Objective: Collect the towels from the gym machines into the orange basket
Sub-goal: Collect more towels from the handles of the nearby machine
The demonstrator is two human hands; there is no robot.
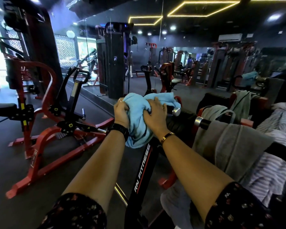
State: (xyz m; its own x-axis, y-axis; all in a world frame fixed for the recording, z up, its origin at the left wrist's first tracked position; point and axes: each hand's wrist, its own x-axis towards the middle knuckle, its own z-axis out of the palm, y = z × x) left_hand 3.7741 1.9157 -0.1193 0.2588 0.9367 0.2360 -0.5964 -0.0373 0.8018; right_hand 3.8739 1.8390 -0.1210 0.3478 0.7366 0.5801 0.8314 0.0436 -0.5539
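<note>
Left hand (120, 113) clamped on a bunched fold of the blue towel (139, 119), fingers curled into the cloth; right hand (155, 114) just beside it, pressed flat and gripping the same bundle from the other side. Seen from the head camera only. Hanging between both hands and drooping below the wrists, with its upper edge draped over the machine bar (176, 111) just beyond the right hand. Beyond and to the right of the right hand: a grey towel (234, 146) slung over a padded roller, a striped cloth (277, 119) further right, another grey piece (241, 103) behind. No orange basket in view.

Soft, light and limp by the look of it; likely to sag and trail wherever unsupported, probably not slippery. Best taken at the gathered middle, as now, with the loose lower end scooped up so nothing snags on the bar end or the frame (142, 167) beneath the forearms.
</note>
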